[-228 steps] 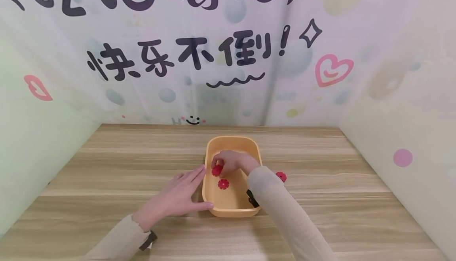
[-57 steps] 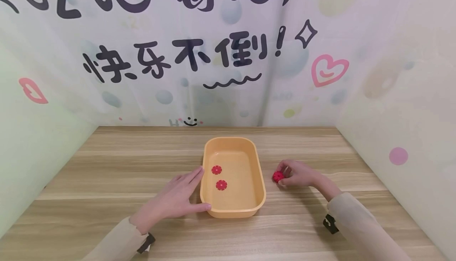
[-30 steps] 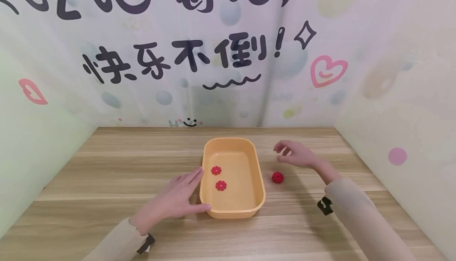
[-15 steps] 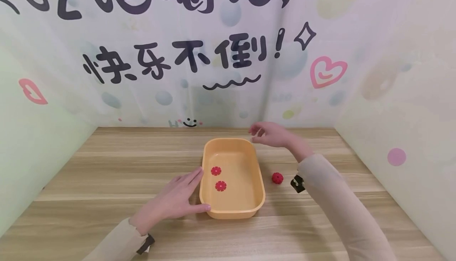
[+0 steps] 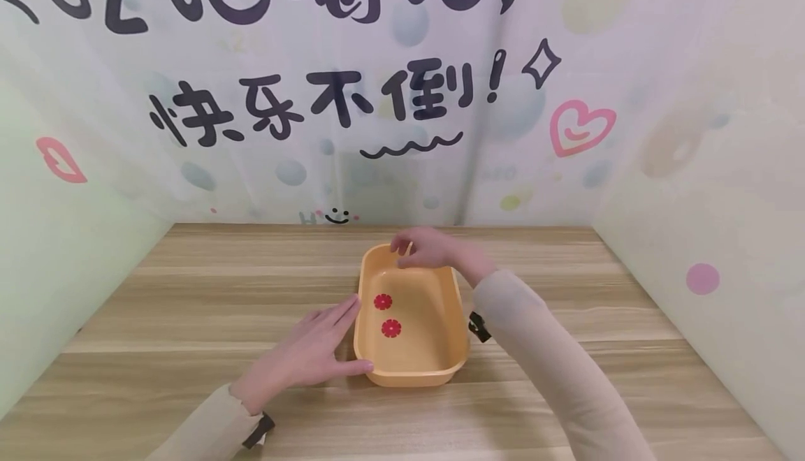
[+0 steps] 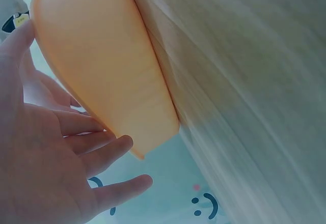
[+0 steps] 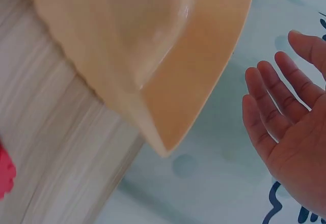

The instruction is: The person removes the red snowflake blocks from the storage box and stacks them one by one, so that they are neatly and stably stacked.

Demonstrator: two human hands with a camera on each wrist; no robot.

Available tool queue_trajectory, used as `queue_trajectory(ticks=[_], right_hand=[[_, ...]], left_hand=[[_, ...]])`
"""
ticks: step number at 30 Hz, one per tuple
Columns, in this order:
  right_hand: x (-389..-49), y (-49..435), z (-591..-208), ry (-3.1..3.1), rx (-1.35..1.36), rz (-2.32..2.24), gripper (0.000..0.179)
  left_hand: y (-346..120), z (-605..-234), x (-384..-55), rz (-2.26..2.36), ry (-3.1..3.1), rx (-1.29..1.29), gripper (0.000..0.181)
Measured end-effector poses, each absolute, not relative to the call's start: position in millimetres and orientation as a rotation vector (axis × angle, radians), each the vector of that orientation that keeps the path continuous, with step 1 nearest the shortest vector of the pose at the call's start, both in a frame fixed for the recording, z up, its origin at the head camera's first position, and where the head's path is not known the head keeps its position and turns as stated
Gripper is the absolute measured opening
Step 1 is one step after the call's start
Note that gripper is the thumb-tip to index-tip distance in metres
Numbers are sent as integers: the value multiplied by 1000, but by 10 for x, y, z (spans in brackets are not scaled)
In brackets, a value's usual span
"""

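Observation:
My left hand lies against the left side of the orange plastic tray, fingers straight and thumb at the near rim. In the left wrist view its fingertips touch the tray wall. Two red notched plastic discs lie flat inside the tray, towards its left side. My right hand hovers over the tray's far end, holding nothing, its fingers loosely bent. On the table right of the tray is a small red pile of such discs, hidden by my right sleeve in the head view.
The wooden table reaches back to a printed white curtain with dark lettering. Pale walls close in both sides. Each wrist carries a black strap.
My right hand, earlier in the tray with a red disc, later let go of the red pile on the table and swung left over the tray's far end. My left hand stayed put.

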State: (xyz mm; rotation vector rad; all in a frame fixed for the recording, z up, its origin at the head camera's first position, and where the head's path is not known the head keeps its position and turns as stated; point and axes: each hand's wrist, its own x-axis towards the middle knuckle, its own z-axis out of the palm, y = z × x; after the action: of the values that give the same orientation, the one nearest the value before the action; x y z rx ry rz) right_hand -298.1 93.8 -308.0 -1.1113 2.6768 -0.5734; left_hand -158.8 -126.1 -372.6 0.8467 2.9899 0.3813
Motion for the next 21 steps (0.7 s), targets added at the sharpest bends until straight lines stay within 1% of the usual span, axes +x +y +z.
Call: queue_trajectory(ticks=[7, 15, 21], right_hand=[[-2966, 731, -3182, 2633, -1010, -516, 29], [-2981, 654, -3359, 2569, -863, -536, 23], [-2993, 648, -3505, 2541, -887, -530, 24]], left_hand=[[-1266, -3748, -1598, 367, 3006, 878, 97], [-1274, -3760, -1601, 359, 3014, 874, 97], [-1266, -3752, -1605, 362, 3004, 879, 97]])
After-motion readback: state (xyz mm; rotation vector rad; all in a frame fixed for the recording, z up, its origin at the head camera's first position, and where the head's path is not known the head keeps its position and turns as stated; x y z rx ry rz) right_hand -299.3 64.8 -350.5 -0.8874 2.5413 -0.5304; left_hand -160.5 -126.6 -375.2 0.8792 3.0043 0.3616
